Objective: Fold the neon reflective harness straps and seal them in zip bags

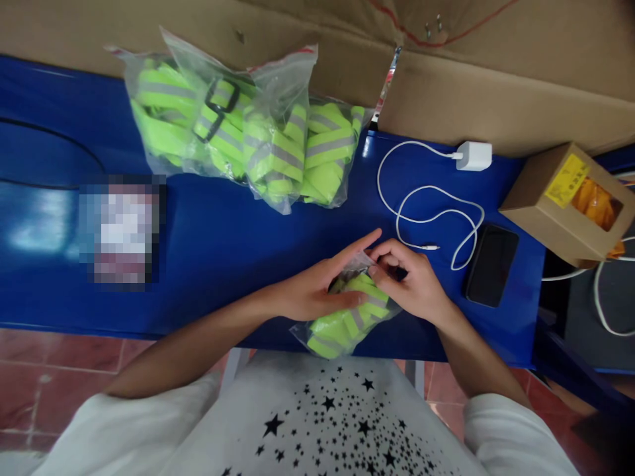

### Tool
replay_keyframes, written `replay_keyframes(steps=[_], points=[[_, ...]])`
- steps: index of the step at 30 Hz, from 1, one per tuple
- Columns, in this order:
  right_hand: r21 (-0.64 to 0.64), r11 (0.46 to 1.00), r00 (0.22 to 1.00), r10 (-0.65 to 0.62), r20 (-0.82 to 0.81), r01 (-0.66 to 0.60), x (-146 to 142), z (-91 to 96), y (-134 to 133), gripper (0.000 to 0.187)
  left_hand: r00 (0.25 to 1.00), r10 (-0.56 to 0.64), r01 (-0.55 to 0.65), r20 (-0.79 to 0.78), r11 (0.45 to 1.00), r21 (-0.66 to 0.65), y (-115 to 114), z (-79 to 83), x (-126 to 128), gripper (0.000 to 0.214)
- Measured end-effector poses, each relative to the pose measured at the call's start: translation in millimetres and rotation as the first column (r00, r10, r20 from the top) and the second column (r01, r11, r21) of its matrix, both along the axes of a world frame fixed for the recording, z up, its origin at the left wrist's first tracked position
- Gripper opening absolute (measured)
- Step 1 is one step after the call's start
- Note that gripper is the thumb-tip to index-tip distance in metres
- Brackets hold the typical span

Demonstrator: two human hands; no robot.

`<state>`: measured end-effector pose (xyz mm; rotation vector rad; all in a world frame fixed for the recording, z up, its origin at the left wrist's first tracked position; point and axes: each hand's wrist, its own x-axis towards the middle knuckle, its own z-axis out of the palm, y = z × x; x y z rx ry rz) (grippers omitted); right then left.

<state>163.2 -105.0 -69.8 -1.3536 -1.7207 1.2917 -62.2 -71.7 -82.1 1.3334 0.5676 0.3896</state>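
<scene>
Close to my body, a clear zip bag [330, 334] lies at the table's front edge, with a neon yellow reflective strap [354, 317] with grey stripes folded inside. My left hand [317, 284] grips the bag from the left; its thumb lies across the front while the index finger points away from me. At the bag's upper end, my right hand [409, 277] pinches the plastic between thumb and fingers. Something dark shows beneath the right fingers, too hidden to name. Further back, several filled bags of the same straps [278, 145] lean side by side against cardboard.
A white charger [473, 157] with a looped white cable [421, 188] lies right of the bags, near a black phone [492, 266]. A cardboard box [570, 205] with orange contents stands at far right. A blurred-out item [124, 231] lies left on the blue table [208, 231].
</scene>
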Motion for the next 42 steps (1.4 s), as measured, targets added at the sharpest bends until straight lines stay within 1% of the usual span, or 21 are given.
replay_keyframes(steps=[3, 5, 8, 10, 12, 15, 17, 19, 21, 23, 25, 26, 28, 30, 32, 34, 35, 37, 38, 40, 42], points=[[0.038, 0.999, 1.0, 0.007, 0.013, -0.008, 0, 0.8, -1, 0.002, 1.0, -0.007, 0.007, 0.007, 1.0, 0.012, -1, -1.9, 1, 0.086], [0.064, 0.998, 1.0, -0.008, 0.011, 0.007, -1, 0.4, -1, 0.004, 0.999, 0.037, -0.036, 0.014, 0.999, -0.029, 0, -2.6, 2, 0.077], [0.075, 0.996, 0.999, -0.041, 0.018, 0.04, -2, -2.3, -2, 0.002, 0.979, 0.202, -0.199, 0.022, 0.975, -0.098, 3, -1.6, 4, 0.047], [0.093, 0.994, 0.998, -0.057, 0.04, 0.053, -2, -5.0, -2, 0.004, 0.958, 0.286, -0.285, -0.002, 0.955, -0.086, 6, 0.4, 5, 0.027], [0.131, 0.99, 0.997, -0.056, 0.06, 0.047, -1, -7.2, -4, 0.006, 0.949, 0.314, -0.315, -0.035, 0.948, -0.041, 7, 2.8, 6, 0.019], [0.175, 0.984, 0.996, -0.025, 0.089, 0.009, 1, -8.6, -6, 0.005, 0.946, 0.321, -0.32, -0.046, 0.947, 0.018, 6, 5.1, 8, 0.019], [0.181, 0.983, 0.994, -0.003, 0.111, -0.017, 1, -8.3, -7, 0.005, 0.943, 0.329, -0.323, -0.046, 0.941, 0.096, 4, 5.0, 9, 0.019], [0.174, 0.984, 0.991, 0.001, 0.132, -0.024, 0, -7.2, -7, 0.006, 0.937, 0.345, -0.329, -0.052, 0.923, 0.199, 1, 3.7, 9, 0.019], [0.15, 0.988, 0.99, 0.008, 0.139, -0.029, -1, -5.8, -6, 0.009, 0.923, 0.381, -0.354, -0.051, 0.896, 0.268, 1, 1.7, 8, 0.02], [0.127, 0.991, 0.989, 0.015, 0.146, -0.034, -1, -4.3, -4, 0.011, 0.894, 0.447, -0.419, -0.043, 0.864, 0.279, 2, -0.2, 7, 0.021], [0.146, 0.989, 0.987, -0.013, 0.159, -0.011, -1, -3.0, -2, 0.014, 0.868, 0.496, -0.477, -0.031, 0.848, 0.231, 5, -1.0, 6, 0.022], [0.175, 0.985, 0.985, -0.043, 0.164, 0.014, -1, -2.5, -2, 0.018, 0.867, 0.498, -0.485, -0.022, 0.852, 0.197, 6, -0.8, 5, 0.023], [0.249, 0.966, 0.982, -0.11, 0.153, 0.069, 0, -1.3, -2, 0.024, 0.887, 0.462, -0.459, 0.009, 0.877, 0.141, 9, 1.4, 4, 0.026], [0.313, 0.942, 0.979, -0.168, 0.115, 0.125, 2, 0.1, -4, 0.023, 0.921, 0.386, -0.389, 0.049, 0.912, 0.129, 10, 4.9, 3, 0.032], [0.35, 0.909, 0.962, -0.264, 0.068, 0.224, 7, 1.2, -6, 0.022, 0.958, 0.285, -0.288, 0.045, 0.947, 0.144, 10, 8.3, 1, 0.046], [0.324, 0.878, 0.926, -0.378, 0.019, 0.352, 11, 1.1, -5, 0.023, 0.969, 0.246, -0.243, 0.006, 0.956, 0.162, 10, 10.2, 0, 0.055], [0.287, 0.867, 0.908, -0.419, -0.017, 0.406, 13, 0.4, -4, 0.027, 0.963, 0.269, -0.263, -0.011, 0.949, 0.174, 9, 10.7, 1, 0.053], [0.181, 0.876, 0.894, -0.431, -0.124, 0.448, 13, -2.8, -1, 0.041, 0.922, 0.388, -0.38, -0.002, 0.903, 0.2, 8, 11.6, 5, 0.05], [0.123, 0.896, 0.896, -0.402, -0.188, 0.427, 10, -5.1, 0, 0.049, 0.894, 0.447, -0.441, 0.019, 0.874, 0.206, 7, 12.8, 8, 0.05], [0.016, 0.942, 0.907, -0.318, -0.276, 0.335, 3, -10.1, 1, 0.06, 0.849, 0.525, -0.527, 0.068, 0.825, 0.203, 5, 18.1, 12, 0.052], [-0.058, 0.959, 0.916, -0.281, -0.286, 0.276, -5, -13.7, 0, 0.061, 0.851, 0.518, -0.522, 0.088, 0.812, 0.261, 4, 27.2, 12, 0.051]])
